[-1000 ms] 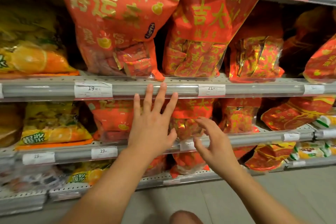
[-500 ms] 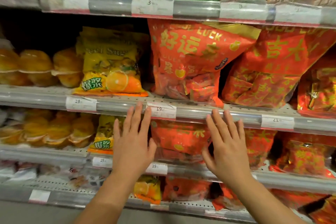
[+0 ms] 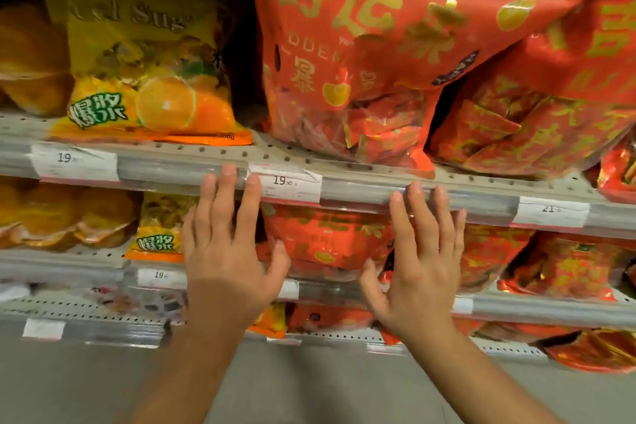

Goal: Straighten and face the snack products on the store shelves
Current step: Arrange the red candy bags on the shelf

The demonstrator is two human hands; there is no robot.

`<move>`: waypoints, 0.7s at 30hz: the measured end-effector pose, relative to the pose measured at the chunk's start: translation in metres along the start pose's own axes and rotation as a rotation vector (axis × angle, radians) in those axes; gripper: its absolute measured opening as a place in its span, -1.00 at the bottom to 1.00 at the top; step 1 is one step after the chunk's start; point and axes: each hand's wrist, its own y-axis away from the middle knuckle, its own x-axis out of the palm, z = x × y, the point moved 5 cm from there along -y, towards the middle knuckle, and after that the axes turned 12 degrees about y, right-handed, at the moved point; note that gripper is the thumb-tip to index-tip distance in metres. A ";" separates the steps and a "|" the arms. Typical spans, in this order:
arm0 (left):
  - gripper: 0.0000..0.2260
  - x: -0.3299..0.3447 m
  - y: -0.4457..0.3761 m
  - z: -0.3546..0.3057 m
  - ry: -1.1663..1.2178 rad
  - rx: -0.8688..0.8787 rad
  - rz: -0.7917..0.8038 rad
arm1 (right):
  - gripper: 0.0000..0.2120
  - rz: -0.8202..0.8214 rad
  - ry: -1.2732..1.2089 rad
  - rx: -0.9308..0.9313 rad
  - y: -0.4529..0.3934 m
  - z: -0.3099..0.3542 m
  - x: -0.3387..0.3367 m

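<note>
Reaching upward, the left hand (image 3: 227, 262) and the right hand (image 3: 418, 268) are held flat with fingers straight, nothing grasped, fingertips at the shelf rail (image 3: 371, 188). The red snack bag (image 3: 378, 45) is seen standing on that shelf above, beside the yellow orange-print bag (image 3: 151, 72).
</note>
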 end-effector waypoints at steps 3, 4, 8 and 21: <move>-0.25 0.002 -0.001 -0.004 -0.007 -0.054 0.073 | -0.19 0.108 -0.021 -0.014 -0.002 -0.001 -0.004; -0.24 0.000 -0.001 -0.008 0.002 -0.072 0.100 | -0.18 0.155 -0.014 -0.028 -0.001 -0.002 -0.008; -0.20 -0.014 -0.001 -0.016 0.007 -0.164 0.213 | -0.14 0.318 -0.012 -0.046 -0.006 -0.004 -0.025; -0.37 -0.120 -0.083 -0.080 -0.028 -0.552 1.267 | -0.23 1.433 -0.296 0.200 -0.054 -0.015 -0.120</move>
